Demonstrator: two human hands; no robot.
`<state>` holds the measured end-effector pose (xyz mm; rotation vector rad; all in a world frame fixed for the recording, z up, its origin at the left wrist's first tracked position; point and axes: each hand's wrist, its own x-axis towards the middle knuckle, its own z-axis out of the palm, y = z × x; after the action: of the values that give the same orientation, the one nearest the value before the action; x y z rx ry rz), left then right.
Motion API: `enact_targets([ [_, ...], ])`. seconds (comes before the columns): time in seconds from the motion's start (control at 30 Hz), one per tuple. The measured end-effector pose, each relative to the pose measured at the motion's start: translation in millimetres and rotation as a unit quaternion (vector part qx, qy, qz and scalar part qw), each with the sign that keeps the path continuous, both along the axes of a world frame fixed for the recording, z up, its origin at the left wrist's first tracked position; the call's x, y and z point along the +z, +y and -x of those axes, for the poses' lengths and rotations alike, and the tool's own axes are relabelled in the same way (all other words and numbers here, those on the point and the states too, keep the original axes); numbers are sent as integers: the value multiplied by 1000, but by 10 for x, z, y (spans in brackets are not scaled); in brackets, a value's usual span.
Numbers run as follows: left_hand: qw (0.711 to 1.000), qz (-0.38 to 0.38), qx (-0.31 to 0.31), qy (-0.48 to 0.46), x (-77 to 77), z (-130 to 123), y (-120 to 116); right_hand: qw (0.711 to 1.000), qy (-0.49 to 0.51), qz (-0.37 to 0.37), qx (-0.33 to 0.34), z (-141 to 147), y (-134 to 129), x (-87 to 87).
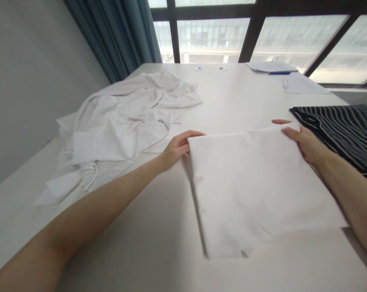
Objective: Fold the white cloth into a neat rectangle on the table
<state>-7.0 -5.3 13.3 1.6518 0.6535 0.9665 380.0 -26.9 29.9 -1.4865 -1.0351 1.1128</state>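
A folded white cloth (256, 182), perhaps a garment, lies in front of me over the table, its far edge held up a little. My right hand (306, 140) pinches the far right corner, thumb on top and fingers behind. At the far left corner, my left hand (183, 148) is closed on the edge, some of its fingers hidden behind the fabric. The near edge of the cloth is uneven, with a small dark gap near its left end.
Crumpled white clothes (125, 117) are heaped on the left of the white table (232, 97). A black striped cloth (341, 129) sits at the right. Papers (305, 83) and a blue pen (280, 73) lie at the far right, before the window.
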Motion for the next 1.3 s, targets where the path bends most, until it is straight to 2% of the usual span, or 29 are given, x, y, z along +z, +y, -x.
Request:
enact_targets([
  [0.13, 999, -16, 45, 23, -9, -37, -11, 1000, -5, -8, -17, 32, -13, 10],
  [0.33, 994, 61, 90, 2, -62, -56, -7, 998, -13, -38, -43, -36, 10, -41],
  [0.5, 991, 109, 66, -44, -56, -33, 9, 998, -17, -49, -32, -96, 17, -56],
  [0.77, 986, 144, -23, -86, -52, 36, 61, 999, -3, -16, -40, -58, -3, -46],
  [0.87, 987, 135, -12, -80, -49, 26, 44, 998, -34, -18, -41, -49, -5, -54],
  [0.97, 992, 120, 7, -48, -45, 10, 22, 992, -116, -46, -29, -55, 12, -72],
  [1.03, 993, 112, 12, -23, -41, 1, 14, 971, -217, -102, -20, -38, 24, -65],
  [1.13, 995, 97, 11, 2, -32, -11, 14, 893, -392, -221, 9, 74, 9, -4],
  [1.2, 997, 76, 15, 20, -29, -18, 16, 847, -456, -263, 82, 204, -26, 36],
  [1.3, 997, 4, 50, 64, -40, -34, 10, 796, -502, -252, 225, 415, -94, 8],
])
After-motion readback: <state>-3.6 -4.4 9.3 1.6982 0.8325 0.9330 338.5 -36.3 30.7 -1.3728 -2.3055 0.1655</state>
